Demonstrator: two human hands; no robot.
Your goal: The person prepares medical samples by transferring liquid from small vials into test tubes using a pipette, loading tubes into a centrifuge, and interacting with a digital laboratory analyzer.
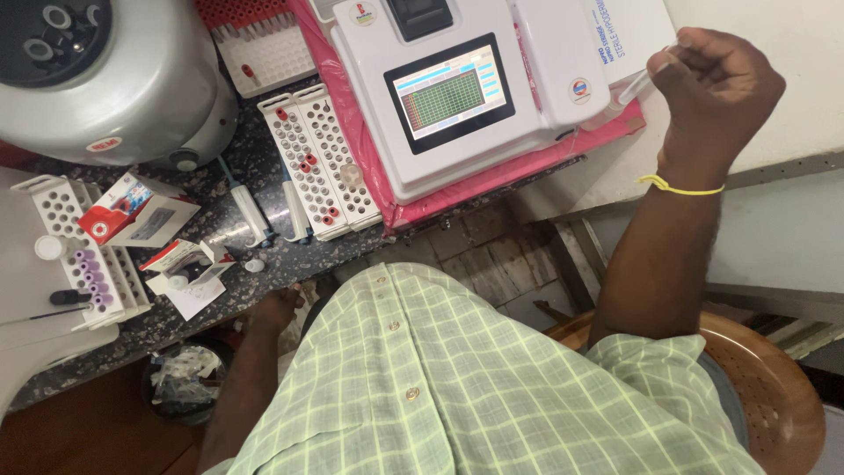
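The right hand (716,88) is clamped on a light, likely slippery clear tube (635,88), best pinched mid-barrel, while the left hand (277,310) rests loosely open at the desk (264,264) edge.

Your right hand (716,88) is raised over the white analyser (466,97), whose body blocks the counter below it. Left of it, two tube racks (321,163) and pipettes (251,211) crowd the dark counter (264,264). Your left hand (277,310) sits at the counter's edge, probably on a bare strip; cartons (136,211) and the centrifuge (105,79) close off the far left.
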